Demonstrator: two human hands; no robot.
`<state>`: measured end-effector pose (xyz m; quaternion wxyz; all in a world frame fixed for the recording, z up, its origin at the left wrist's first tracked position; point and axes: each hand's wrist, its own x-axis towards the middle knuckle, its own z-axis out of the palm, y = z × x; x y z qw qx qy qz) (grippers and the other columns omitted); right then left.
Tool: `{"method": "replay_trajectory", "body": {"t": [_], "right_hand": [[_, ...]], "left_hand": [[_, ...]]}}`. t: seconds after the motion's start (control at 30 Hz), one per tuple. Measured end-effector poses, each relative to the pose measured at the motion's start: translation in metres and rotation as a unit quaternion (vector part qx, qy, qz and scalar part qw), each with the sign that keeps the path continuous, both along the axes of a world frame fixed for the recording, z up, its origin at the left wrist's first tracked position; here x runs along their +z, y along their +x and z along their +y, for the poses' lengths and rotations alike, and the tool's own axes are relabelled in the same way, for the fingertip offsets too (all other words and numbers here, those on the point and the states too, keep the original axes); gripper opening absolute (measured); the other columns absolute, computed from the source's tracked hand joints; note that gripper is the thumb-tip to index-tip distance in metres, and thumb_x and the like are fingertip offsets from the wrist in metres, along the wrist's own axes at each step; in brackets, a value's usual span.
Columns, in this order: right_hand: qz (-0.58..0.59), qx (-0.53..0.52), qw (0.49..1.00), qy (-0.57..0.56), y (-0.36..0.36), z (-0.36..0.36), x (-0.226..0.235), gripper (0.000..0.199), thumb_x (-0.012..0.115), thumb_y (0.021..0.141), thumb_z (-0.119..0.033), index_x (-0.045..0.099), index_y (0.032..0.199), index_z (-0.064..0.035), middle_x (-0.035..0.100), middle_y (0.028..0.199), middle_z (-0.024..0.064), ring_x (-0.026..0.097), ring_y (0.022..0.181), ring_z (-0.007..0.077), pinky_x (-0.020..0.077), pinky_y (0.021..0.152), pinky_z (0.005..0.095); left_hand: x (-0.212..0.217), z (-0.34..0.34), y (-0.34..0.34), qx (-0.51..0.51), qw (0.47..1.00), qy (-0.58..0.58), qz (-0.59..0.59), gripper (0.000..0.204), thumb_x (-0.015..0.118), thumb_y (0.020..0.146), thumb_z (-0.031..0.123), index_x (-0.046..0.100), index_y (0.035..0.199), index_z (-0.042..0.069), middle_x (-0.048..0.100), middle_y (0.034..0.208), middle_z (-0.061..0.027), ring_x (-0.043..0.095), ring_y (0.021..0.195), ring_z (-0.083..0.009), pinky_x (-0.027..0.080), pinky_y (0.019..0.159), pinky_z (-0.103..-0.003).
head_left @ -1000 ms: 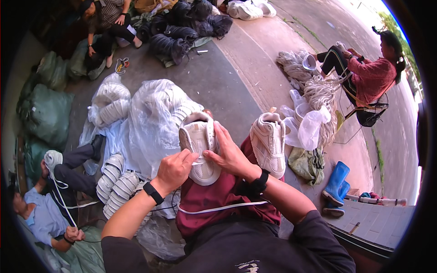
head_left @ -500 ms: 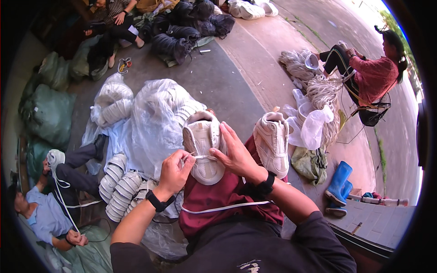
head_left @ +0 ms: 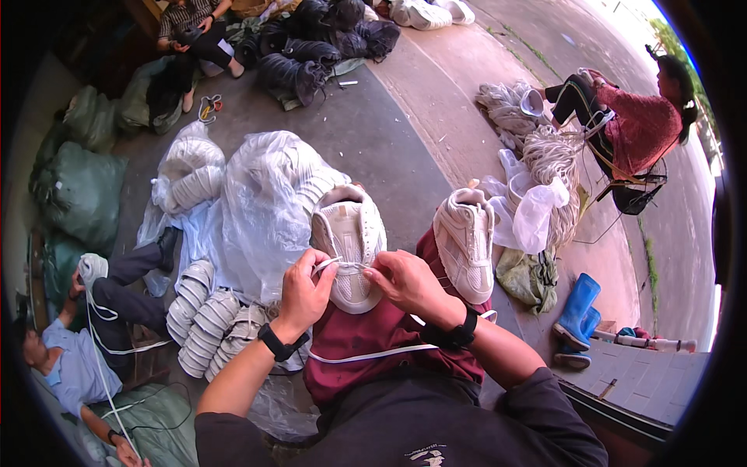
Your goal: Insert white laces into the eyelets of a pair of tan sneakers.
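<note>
A cream-white sneaker rests on my maroon-clad thigh, its opening away from me and its toe toward me. Across its front runs a white shoelace, which also trails over my lap and loops out beside my right wrist. My left hand pinches the lace between thumb and fingers at the left of the shoe's lower eyelets. On the other side my right hand is closed with its fingertips on the lace. A matching sneaker sits on my right knee, with neither hand touching it.
Nested white shoe parts and plastic-wrapped stacks lie left and ahead. Lace bundles lie right of the knee, blue boots farther right. Co-workers sit left, far left and right; the left one holds long laces.
My right hand has gone from lying stretched along the shoe's side to a pinch at the lace. My left hand keeps its grip. The left co-worker's nearer hand has moved down, drawing a lace.
</note>
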<state>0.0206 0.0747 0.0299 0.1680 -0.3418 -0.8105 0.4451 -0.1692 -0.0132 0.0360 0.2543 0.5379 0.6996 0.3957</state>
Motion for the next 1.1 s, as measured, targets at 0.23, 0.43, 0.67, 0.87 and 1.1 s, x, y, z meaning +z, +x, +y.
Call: {"method": "replay_trajectory", "body": {"t": [0.23, 0.43, 0.67, 0.87, 1.1], "right_hand": [[0.102, 0.03, 0.994, 0.018, -0.006, 0.005, -0.018, 0.022, 0.053, 0.093, -0.019, 0.053, 0.083, 0.0004, 0.055, 0.077, 0.0186, 0.056, 0.078, 0.0375, 0.0442, 0.069, 0.0455], [0.116, 0.055, 0.991, 0.024, -0.003, 0.013, -0.022, 0.021, 0.051, 0.093, -0.018, 0.051, 0.083, 0.0005, 0.054, 0.078, 0.019, 0.055, 0.078, 0.0384, 0.0439, 0.069, 0.0457], [0.109, 0.081, 0.99, 0.032, 0.008, 0.019, -0.024, 0.021, 0.05, 0.094, -0.018, 0.048, 0.084, 0.0004, 0.054, 0.08, 0.0206, 0.054, 0.079, 0.0394, 0.0434, 0.071, 0.0466], [0.109, 0.083, 0.99, 0.017, 0.013, 0.021, -0.02, 0.021, 0.05, 0.093, -0.018, 0.048, 0.084, 0.0005, 0.054, 0.08, 0.0209, 0.054, 0.08, 0.0399, 0.0434, 0.071, 0.047], [0.102, 0.084, 0.991, 0.007, 0.018, 0.023, -0.018, 0.021, 0.051, 0.093, -0.019, 0.051, 0.083, 0.0003, 0.055, 0.078, 0.0209, 0.056, 0.078, 0.0398, 0.044, 0.07, 0.0467]], "left_hand": [[-0.005, -0.007, 0.001, 0.033, 0.999, -0.009, 0.018, 0.011, 0.059, 0.088, 0.01, 0.052, 0.087, 0.001, 0.061, 0.073, -0.013, 0.061, 0.065, -0.0239, 0.046, 0.06, -0.034], [-0.018, -0.018, -0.028, 0.097, 0.992, 0.056, -0.057, 0.006, 0.054, 0.091, 0.005, 0.05, 0.091, 0.0, 0.065, 0.081, -0.0092, 0.059, 0.071, -0.0106, 0.046, 0.064, -0.025], [-0.001, -0.038, -0.094, 0.166, 0.975, 0.104, -0.102, 0.009, 0.061, 0.087, -0.002, 0.052, 0.089, 0.0, 0.063, 0.088, -0.0091, 0.062, 0.083, -0.0125, 0.048, 0.079, -0.024], [0.024, -0.072, -0.186, 0.297, 0.946, 0.11, -0.074, 0.007, 0.062, 0.087, 0.0, 0.054, 0.088, 0.0, 0.065, 0.084, -0.0086, 0.062, 0.078, -0.0112, 0.048, 0.075, -0.023], [0.075, -0.136, -0.297, 0.37, 0.915, 0.131, 0.089, 0.008, 0.062, 0.087, 0.003, 0.056, 0.091, -0.001, 0.066, 0.088, -0.0084, 0.062, 0.082, -0.0125, 0.047, 0.078, -0.023]]}}
